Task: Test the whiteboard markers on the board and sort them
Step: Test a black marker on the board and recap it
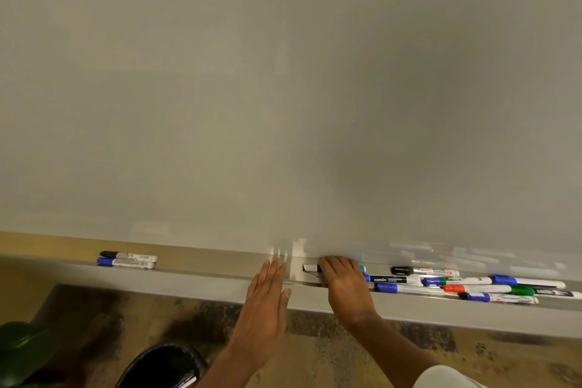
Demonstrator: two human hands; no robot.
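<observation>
A blank whiteboard [283,88] fills most of the view, with a grey ledge [204,274] along its bottom. My right hand [345,285] rests on the ledge, fingers closed over a white marker with a black end [310,268]. My left hand [267,296] hovers flat and open just left of it, holding nothing. To the right lies a pile of several markers [472,287] with blue, green, red and black caps. Far left on the ledge lie two markers side by side, one black-capped [127,256] and one blue-capped [124,262].
Below the ledge is a patchy wooden floor [346,353]. A black bin with a liner [160,367] stands at the bottom, left of my arms. A dark green object [19,346] sits in the bottom left corner.
</observation>
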